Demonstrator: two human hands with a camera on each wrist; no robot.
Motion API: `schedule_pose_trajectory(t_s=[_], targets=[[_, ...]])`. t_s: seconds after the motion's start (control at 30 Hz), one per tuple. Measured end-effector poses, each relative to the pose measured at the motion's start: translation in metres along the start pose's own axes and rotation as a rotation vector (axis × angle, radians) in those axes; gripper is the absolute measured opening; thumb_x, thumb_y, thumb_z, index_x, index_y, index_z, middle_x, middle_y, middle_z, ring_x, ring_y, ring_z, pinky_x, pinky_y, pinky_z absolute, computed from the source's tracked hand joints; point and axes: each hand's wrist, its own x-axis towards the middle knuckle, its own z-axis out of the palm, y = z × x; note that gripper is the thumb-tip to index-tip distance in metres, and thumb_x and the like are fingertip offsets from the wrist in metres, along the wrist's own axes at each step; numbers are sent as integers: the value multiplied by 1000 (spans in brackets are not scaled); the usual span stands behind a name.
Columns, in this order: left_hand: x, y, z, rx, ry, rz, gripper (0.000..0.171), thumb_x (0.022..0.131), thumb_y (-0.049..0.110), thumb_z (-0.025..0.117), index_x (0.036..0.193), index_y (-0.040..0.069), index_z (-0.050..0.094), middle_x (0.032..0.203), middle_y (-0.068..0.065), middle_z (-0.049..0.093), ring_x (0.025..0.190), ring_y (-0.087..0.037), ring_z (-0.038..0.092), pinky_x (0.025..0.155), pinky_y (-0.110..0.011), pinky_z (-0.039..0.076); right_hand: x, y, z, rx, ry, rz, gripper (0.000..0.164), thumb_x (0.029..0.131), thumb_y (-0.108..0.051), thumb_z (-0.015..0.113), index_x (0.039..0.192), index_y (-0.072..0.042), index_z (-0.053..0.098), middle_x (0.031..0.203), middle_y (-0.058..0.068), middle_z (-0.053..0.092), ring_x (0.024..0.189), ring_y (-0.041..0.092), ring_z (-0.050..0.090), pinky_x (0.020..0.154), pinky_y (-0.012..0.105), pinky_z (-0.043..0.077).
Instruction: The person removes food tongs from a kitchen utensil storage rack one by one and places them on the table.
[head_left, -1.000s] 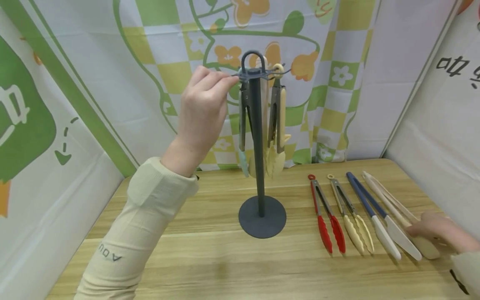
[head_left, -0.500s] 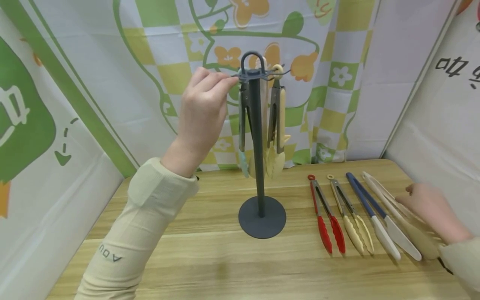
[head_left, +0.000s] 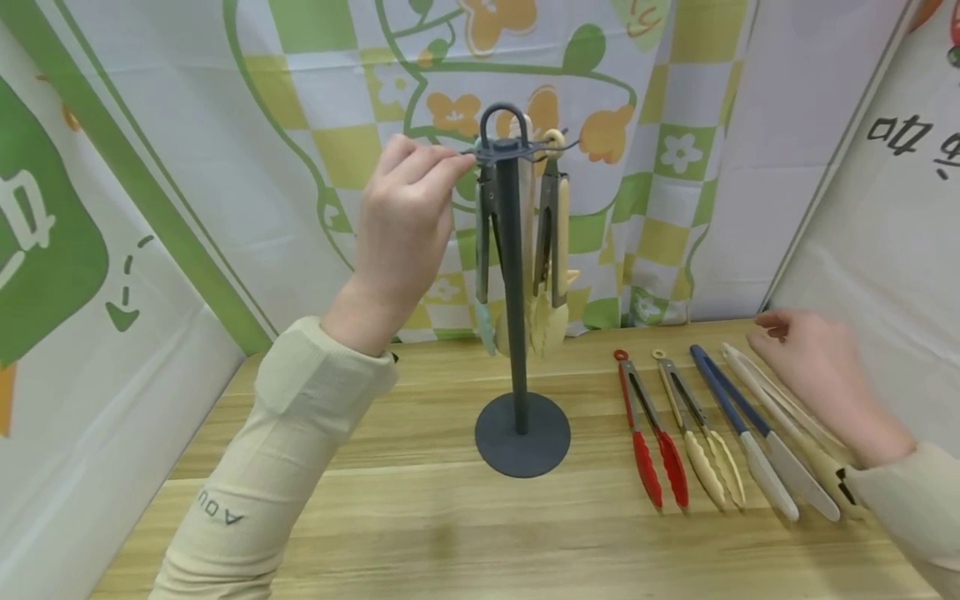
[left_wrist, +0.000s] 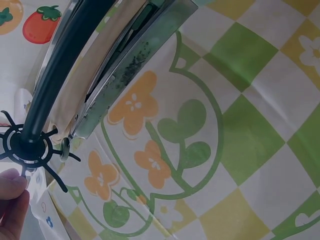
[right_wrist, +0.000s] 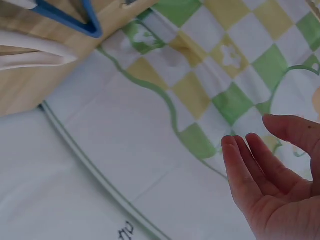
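Observation:
A dark grey utensil stand point(head_left: 517, 350) rises from the wooden table. Thumb and fingertips of my left hand point(head_left: 408, 208) pinch one of the hooks at its top; the left wrist view shows the fingertips point(left_wrist: 14, 192) at that hook's end. Pale yellow tongs point(head_left: 562, 242) and mint-green tongs point(head_left: 483, 242) hang from other hooks, with a beige utensil partly hidden behind the pole. My right hand point(head_left: 825, 375) is over the table's right side, above beige tongs point(head_left: 768, 396) that its wrist partly covers. Its fingers point(right_wrist: 240, 175) are loosely bent with nothing between them.
Left of the beige tongs lie blue-and-white tongs point(head_left: 742, 425), cream tongs point(head_left: 697, 433) and red tongs point(head_left: 652, 433), side by side. A patterned curtain point(head_left: 675, 167) closes off the table's back, and printed white sheets point(head_left: 885, 233) stand at both sides.
My right hand has left the beige tongs' wide end, moving up and leftward toward the table's back. The left hand keeps its pinch on the hook.

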Motion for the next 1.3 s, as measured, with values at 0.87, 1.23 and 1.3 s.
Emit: schedule_pose_trajectory(t_s=[0.87,1.23,1.3], targets=[[-2,0,2,-14,37,17,24,89,-9,45,89,-7,68,86,-17,67,74,-31,50,64,-31,42,22,-100,-17,121,444,-294,21,81,-1,60,101,5,64,99,20,64,84,33,63,73,42,51],[-1,0,2,-11,42,23,24,89,-8,45,89,-7,68,85,-17,67,73,-30,50,63,-31,42,36,-128,-28,167,554,-486,20,80,4,62,100,6,64,97,18,65,83,28,62,75,35,52],[-1,1,2,-12,42,24,23,89,-9,45,89,-7,68,85,-17,67,73,-30,50,63,-31,42,38,-131,-29,192,579,-506,19,80,4,62,98,6,65,96,17,65,83,28,62,78,25,51]])
